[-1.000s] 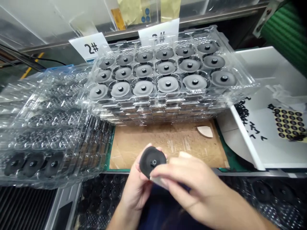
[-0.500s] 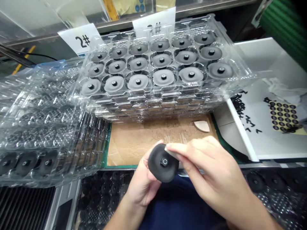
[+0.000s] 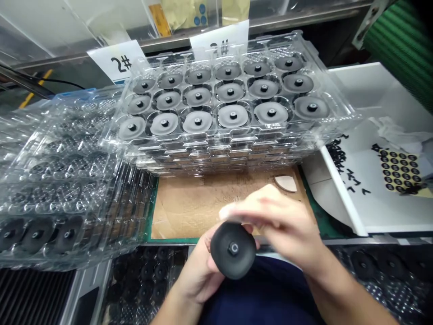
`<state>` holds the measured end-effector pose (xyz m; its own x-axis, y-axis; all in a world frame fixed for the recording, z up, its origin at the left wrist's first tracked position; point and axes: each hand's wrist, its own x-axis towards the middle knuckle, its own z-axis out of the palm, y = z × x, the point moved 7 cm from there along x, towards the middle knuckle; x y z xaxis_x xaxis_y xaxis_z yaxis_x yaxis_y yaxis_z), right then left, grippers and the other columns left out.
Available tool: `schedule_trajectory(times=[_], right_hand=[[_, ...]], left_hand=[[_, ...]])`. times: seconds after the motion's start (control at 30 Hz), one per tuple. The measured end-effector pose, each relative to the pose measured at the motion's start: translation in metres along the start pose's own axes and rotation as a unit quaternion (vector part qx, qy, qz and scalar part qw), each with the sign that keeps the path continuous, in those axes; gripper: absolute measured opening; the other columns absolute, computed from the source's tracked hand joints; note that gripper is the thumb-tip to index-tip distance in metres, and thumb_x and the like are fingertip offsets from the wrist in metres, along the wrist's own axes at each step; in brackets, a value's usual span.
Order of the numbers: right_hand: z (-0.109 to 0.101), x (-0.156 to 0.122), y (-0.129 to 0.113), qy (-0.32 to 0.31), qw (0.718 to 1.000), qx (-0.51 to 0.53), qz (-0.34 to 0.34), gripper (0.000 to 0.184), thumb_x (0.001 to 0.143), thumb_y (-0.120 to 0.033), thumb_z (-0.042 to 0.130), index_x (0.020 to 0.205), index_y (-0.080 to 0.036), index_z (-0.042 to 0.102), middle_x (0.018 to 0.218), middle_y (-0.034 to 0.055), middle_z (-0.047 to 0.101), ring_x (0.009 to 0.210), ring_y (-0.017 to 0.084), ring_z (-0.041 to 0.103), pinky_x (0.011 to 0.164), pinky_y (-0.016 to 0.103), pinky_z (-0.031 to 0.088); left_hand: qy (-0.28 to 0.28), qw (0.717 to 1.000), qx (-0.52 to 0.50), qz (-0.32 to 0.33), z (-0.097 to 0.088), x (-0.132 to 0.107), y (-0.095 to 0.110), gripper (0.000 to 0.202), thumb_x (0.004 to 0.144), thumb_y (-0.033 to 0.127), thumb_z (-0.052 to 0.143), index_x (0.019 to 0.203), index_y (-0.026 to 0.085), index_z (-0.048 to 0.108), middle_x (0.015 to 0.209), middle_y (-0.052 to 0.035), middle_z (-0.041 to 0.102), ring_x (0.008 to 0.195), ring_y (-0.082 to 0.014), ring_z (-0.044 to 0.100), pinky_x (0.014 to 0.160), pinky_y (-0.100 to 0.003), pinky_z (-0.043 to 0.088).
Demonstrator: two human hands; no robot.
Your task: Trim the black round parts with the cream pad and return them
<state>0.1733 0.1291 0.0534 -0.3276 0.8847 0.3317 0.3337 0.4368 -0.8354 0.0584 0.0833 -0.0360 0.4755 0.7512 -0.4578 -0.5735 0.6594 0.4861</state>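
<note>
My left hand point(image 3: 199, 266) grips a black rounded disc point(image 3: 233, 255) from beneath and its left side. The disc's face, with a short hexagonal-looking stub in the middle, is turned up towards me. Over its far edge is my right hand point(image 3: 280, 221), its fingers smeared by motion; whether they touch the disc or pinch anything cannot be made out. Beyond both hands, a clear plastic tray point(image 3: 216, 137) on top of a stack carries rows of similar black discs point(image 3: 233, 116).
Left stands another stack of clear trays point(image 3: 67, 180). Cardboard point(image 3: 182, 207) covers the bench, with a small white-topped piece point(image 3: 286, 183) on it. A white bin point(image 3: 379, 212) at right holds small black clips point(image 3: 338, 155) and a sticker sheet point(image 3: 399, 169). A green hose point(image 3: 402, 49) hangs upper right.
My right hand has lifted slightly and shifted along the disc's far edge, now blurred. The disc in my left hand sits a little lower in view. The whole view has tipped slightly.
</note>
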Motion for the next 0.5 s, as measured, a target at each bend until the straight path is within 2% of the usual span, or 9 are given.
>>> schedule_trajectory(times=[0.07,0.13,0.27,0.33,0.37,0.43,0.5], right_hand=[[-0.005,-0.013,0.046,0.063,0.988,-0.019,0.142,0.021,0.092,-0.024,0.047,0.101,-0.023,0.067,0.096,0.0025,0.070,0.084,0.015,0.063,0.071,0.027,0.047],[0.006,-0.035,0.082,0.062,0.972,-0.041,0.221,0.022,0.090,-0.027,0.049,0.101,-0.022,0.068,0.097,0.0044,0.070,0.086,0.017,0.064,0.071,0.027,0.049],[0.049,-0.074,0.117,-0.007,0.975,-0.054,0.218,0.022,0.087,-0.026,0.051,0.090,-0.023,0.073,0.080,0.0028,0.073,0.073,0.018,0.066,0.067,0.029,0.050],[0.056,-0.082,0.121,-0.017,0.974,-0.055,0.219,0.022,0.087,-0.026,0.052,0.087,-0.024,0.073,0.076,0.0019,0.073,0.069,0.018,0.066,0.065,0.029,0.050],[0.053,-0.082,0.118,-0.011,0.973,-0.054,0.223,0.022,0.088,-0.027,0.051,0.089,-0.024,0.073,0.078,0.0024,0.073,0.071,0.018,0.067,0.066,0.029,0.050],[0.034,-0.071,0.102,0.022,0.971,-0.054,0.231,0.022,0.090,-0.027,0.051,0.099,-0.023,0.070,0.089,0.0037,0.073,0.081,0.018,0.066,0.070,0.029,0.050],[0.010,-0.050,0.070,0.067,0.975,-0.052,0.205,0.023,0.091,-0.025,0.050,0.109,-0.025,0.065,0.101,0.0031,0.070,0.089,0.016,0.064,0.075,0.028,0.048]], left_hand=[[-0.042,0.998,-0.045,0.005,0.004,-0.001,0.002,0.055,0.054,0.034,0.084,0.106,0.024,0.067,0.104,-0.0041,0.072,0.092,-0.0238,0.068,0.081,-0.030,0.051],[-0.066,0.995,-0.068,0.011,0.005,-0.002,0.005,0.051,0.061,0.029,0.081,0.109,0.026,0.066,0.109,-0.0034,0.072,0.095,-0.0229,0.068,0.082,-0.028,0.051],[-0.074,0.994,-0.072,0.020,0.003,0.000,0.007,0.044,0.067,0.022,0.077,0.109,0.025,0.066,0.109,-0.0029,0.072,0.096,-0.0236,0.068,0.079,-0.026,0.052],[-0.075,0.994,-0.072,0.016,0.004,0.001,0.008,0.042,0.068,0.020,0.076,0.109,0.025,0.067,0.107,-0.0026,0.073,0.095,-0.0233,0.069,0.077,-0.026,0.053],[-0.076,0.995,-0.072,0.011,0.004,0.001,0.007,0.042,0.068,0.019,0.076,0.109,0.025,0.067,0.107,-0.0026,0.072,0.095,-0.0231,0.069,0.078,-0.026,0.053],[-0.079,0.994,-0.071,0.004,0.006,0.002,0.007,0.044,0.067,0.023,0.077,0.109,0.025,0.066,0.108,-0.0027,0.072,0.096,-0.0227,0.068,0.080,-0.026,0.052],[-0.076,0.995,-0.063,0.002,0.007,0.003,0.006,0.049,0.064,0.029,0.079,0.110,0.023,0.066,0.108,-0.0029,0.071,0.095,-0.0220,0.068,0.081,-0.026,0.051]])
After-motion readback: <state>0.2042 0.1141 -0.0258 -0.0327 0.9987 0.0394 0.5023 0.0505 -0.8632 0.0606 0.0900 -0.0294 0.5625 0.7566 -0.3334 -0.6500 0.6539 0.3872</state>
